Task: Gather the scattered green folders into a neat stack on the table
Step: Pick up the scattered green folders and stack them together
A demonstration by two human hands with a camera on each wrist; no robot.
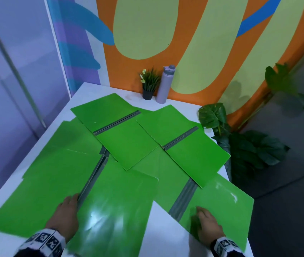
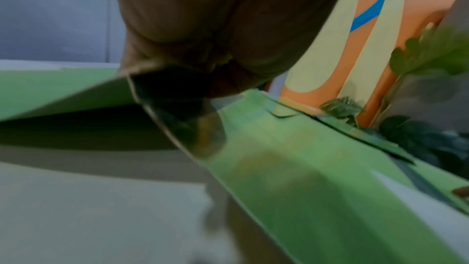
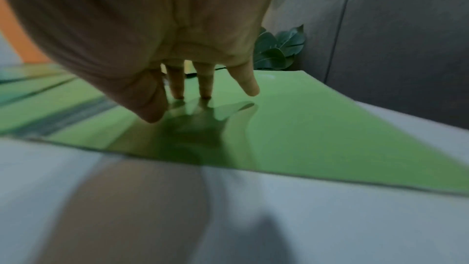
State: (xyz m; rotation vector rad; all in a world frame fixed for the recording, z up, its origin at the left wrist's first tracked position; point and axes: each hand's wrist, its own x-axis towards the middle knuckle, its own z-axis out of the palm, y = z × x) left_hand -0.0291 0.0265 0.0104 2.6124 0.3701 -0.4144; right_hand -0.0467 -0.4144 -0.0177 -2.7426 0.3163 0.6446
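Green folders (image 1: 128, 145) lay scattered; left hand (image 1: 67, 214) gripped the near-left folder (image 1: 36, 197), right hand (image 1: 207, 225) pressed flat. Next: slide together.

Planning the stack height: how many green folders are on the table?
5: far-left folder, far-right folder, partly buried mid-left folder, near-left folder gripped by the left hand, near-right folder under the right hand. Overlaps may hide more.
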